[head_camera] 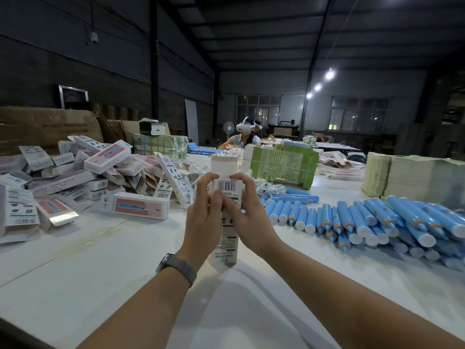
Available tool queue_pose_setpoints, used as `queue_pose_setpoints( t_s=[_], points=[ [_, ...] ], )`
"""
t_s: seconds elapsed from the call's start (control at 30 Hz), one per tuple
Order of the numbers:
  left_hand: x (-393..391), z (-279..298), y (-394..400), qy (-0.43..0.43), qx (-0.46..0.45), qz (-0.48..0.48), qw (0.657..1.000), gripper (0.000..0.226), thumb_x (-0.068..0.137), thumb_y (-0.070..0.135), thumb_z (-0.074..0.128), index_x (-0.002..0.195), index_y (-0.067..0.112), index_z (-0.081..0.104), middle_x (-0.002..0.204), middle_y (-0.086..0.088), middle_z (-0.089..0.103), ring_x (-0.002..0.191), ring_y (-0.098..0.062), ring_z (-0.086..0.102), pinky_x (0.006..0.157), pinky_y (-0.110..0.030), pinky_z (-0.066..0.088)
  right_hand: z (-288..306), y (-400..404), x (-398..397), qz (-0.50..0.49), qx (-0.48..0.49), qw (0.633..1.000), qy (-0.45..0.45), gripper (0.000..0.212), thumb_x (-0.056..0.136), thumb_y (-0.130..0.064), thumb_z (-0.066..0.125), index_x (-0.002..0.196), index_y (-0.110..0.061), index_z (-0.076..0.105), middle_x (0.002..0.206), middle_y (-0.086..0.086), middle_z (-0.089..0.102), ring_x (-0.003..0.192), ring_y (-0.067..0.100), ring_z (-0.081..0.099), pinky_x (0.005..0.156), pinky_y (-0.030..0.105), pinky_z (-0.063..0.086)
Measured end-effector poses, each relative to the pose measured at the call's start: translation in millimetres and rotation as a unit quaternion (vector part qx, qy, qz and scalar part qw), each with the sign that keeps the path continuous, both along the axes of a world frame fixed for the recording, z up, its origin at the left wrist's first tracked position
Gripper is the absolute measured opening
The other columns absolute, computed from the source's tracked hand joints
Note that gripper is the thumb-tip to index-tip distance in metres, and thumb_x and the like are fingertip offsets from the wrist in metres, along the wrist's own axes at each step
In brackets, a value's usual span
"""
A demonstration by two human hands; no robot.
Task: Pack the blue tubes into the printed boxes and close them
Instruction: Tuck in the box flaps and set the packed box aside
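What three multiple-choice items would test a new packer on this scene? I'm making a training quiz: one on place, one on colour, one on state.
1. Where do the loose tubes lie?
A. Right of the hands
B. Left of the hands
C. On the floor

2. What colour are the tube bodies?
A. Green
B. Blue
C. Red

3. How is the held box at its top?
A. Taped
B. Crushed
C. Flap up, open

Answers:
1 A: they cover the table on the right.
2 B: blue bodies, white caps.
3 C: the flap stands above the left hand and right hand, which both grip the box.
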State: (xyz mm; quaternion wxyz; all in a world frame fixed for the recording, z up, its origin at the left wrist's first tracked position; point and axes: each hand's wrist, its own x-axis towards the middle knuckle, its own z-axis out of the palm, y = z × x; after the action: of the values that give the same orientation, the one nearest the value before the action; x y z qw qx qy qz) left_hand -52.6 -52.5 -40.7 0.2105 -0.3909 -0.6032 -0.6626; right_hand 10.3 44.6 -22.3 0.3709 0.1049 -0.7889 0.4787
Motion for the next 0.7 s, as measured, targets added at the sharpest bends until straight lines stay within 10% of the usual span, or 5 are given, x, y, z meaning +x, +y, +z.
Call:
queue_pose_setpoints(
  t_s=[0.23, 0.47, 0.7],
  points=[
    [-2, -1, 1, 0.003, -0.002, -0.010, 1.000, 0.024, 0.093, 0.056, 0.033, 0.115, 0.060, 0.042, 0.086, 0.012, 0.070, 0.073, -0.013, 0.067, 0.066, -0.036, 0.057, -2, 1, -5, 0.006, -0.020, 1.000, 0.005, 0.032, 0.094, -0.028, 0.055, 0.112, -0.051, 0.042, 0.098, 0.005, 0.069, 0.084, 0.028, 0.068, 0.077, 0.055, 0.056],
    [-1, -1, 2, -0.028, 0.005, -0.035, 0.999, 0.024, 0.100, 0.048, 0.033, 0.121, 0.053, 0.044, 0.105, 0.008, 0.070, 0.091, -0.021, 0.071, 0.078, -0.059, 0.057, 19, 4, -9, -0.107, 0.044, 0.991, 0.072, 0.008, 0.098, -0.025, 0.055, 0.093, -0.024, 0.060, 0.092, -0.013, 0.060, 0.084, 0.001, 0.056, 0.071, 0.027, 0.047],
    [-1, -1, 4, -0.032, 0.017, -0.030, 0.999, 0.026, 0.103, 0.043, 0.030, 0.121, 0.056, 0.044, 0.099, 0.003, 0.066, 0.088, -0.035, 0.067, 0.074, -0.062, 0.055, 22, -5, -12, -0.074, -0.033, 0.994, 0.079, 0.013, 0.095, -0.011, 0.063, 0.089, -0.023, 0.065, 0.108, -0.012, 0.063, 0.101, 0.006, 0.061, 0.082, 0.039, 0.058]
  ],
)
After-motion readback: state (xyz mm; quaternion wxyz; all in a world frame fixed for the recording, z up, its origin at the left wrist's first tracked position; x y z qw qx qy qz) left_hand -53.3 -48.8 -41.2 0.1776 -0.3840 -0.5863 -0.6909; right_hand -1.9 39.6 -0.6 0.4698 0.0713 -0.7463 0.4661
